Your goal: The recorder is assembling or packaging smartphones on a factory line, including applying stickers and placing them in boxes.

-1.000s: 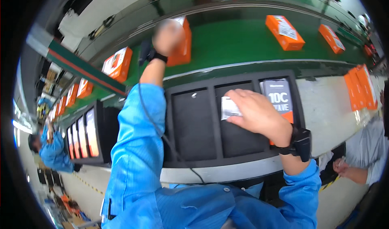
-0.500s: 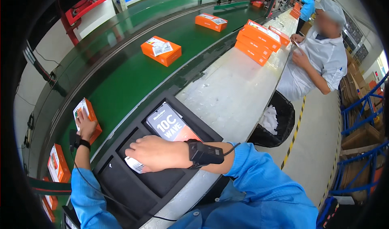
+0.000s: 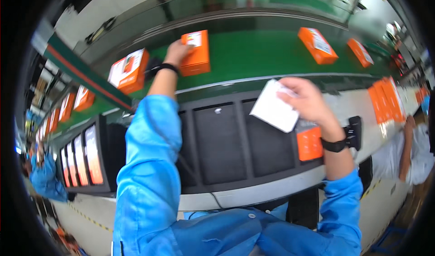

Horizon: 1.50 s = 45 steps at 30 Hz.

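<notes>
Out on the green conveyor belt, my left hand (image 3: 179,53) grips the left side of an orange box (image 3: 198,59) with a white label on top. My right hand (image 3: 306,100) pinches a white paper sheet (image 3: 273,107) between thumb and fingers, above a black foam tray (image 3: 222,143). Partly under my right wrist, a phone-sized item with an orange lower part (image 3: 310,143) lies in the tray's right compartment. The other tray compartments in view show bare black foam. What is printed on the sheet cannot be made out.
More orange boxes ride the belt, one at the right (image 3: 318,45) and several at the left (image 3: 129,70). A second black tray (image 3: 106,152) holding several phone-like items stands at left. Stacked orange boxes (image 3: 386,100) sit near a person (image 3: 414,154) at right. A green post (image 3: 84,68) slants across the left.
My view has turned left. My right hand has lifted the white paper sheet up from the tray. My left hand is still at an orange box on the belt.
</notes>
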Available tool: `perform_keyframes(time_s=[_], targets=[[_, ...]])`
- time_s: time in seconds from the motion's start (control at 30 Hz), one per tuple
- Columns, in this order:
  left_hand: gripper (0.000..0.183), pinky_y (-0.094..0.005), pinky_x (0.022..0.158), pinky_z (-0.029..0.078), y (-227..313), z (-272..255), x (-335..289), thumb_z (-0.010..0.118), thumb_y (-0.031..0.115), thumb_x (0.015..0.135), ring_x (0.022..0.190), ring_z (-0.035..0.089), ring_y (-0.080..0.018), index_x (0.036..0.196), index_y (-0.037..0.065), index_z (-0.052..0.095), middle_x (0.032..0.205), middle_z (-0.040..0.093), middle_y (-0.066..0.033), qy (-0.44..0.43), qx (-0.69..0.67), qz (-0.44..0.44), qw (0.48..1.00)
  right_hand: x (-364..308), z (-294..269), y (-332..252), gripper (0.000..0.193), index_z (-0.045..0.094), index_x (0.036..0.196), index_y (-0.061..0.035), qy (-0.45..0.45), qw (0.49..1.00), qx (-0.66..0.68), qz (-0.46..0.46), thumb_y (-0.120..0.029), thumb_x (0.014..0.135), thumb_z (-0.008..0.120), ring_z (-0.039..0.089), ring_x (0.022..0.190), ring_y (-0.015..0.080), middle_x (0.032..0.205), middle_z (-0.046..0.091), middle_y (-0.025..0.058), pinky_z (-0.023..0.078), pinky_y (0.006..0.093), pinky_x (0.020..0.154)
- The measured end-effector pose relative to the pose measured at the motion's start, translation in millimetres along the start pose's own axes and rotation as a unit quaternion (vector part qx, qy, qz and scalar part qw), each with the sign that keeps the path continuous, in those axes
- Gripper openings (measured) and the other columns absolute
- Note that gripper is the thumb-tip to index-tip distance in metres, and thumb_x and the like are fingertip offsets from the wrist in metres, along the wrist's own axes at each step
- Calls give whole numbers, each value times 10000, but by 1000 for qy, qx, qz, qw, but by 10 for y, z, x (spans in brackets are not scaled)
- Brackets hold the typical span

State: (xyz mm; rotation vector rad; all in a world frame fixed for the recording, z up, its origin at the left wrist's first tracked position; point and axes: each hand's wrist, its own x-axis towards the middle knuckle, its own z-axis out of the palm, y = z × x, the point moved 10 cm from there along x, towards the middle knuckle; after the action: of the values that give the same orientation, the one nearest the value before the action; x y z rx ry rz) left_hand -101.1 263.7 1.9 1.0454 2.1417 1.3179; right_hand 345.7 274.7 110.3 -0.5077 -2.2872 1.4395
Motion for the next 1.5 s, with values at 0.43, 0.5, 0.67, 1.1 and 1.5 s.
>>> perform_keyframes(time_s=[0.43, 0.5, 0.67, 1.1, 1.5], targets=[[340, -362, 854, 493, 513, -12, -444, 543, 138, 786, 970, 645, -316, 1080, 33, 677, 1021, 674, -195, 242, -10, 47, 969, 2692, 847, 370, 237, 695, 1042, -59, -65, 973, -208, -76, -171, 838, 653, 604, 802, 111, 892, 685, 47, 487, 277, 739], [280, -402, 814, 510, 607, -121, -507, 528, 138, 797, 928, 642, -344, 1003, 86, 709, 964, 679, -178, 293, 21, 88, 952, 2856, 1014, 540, 345, 634, 1160, -60, -83, 973, -208, -58, -224, 857, 651, 606, 847, 121, 992, 673, 67, 488, 286, 771], [200, -360, 765, 531, 696, -157, -438, 575, 132, 775, 837, 679, -291, 873, 61, 733, 889, 695, -163, 271, -42, 182, 944, 2484, 382, 424, 501, 516, 1288, -42, 36, 948, -294, -118, -351, 905, 607, 560, 1105, 198, 1200, 600, 119, 432, 300, 945], [534, -393, 925, 451, 2248, 2431, -3210, 558, 280, 877, 1036, 599, -316, 1247, -98, 487, 1110, 617, -249, -297, 74, 190, 933, -1285, -1187, 546, 255, 594, 1160, -36, 322, 945, -61, 5, -175, 955, 534, 546, 1043, 108, 1107, 617, 19, 422, 250, 869], [592, -456, 1081, 292, 2332, 2551, -3110, 524, 324, 854, 1229, 442, -450, 1252, -112, 478, 1159, 579, -294, -41, 293, 238, 925, -1627, -876, 597, 168, 611, 1056, -23, 428, 898, 82, -64, -82, 916, 537, 562, 970, 124, 1018, 626, 38, 432, 256, 834]])
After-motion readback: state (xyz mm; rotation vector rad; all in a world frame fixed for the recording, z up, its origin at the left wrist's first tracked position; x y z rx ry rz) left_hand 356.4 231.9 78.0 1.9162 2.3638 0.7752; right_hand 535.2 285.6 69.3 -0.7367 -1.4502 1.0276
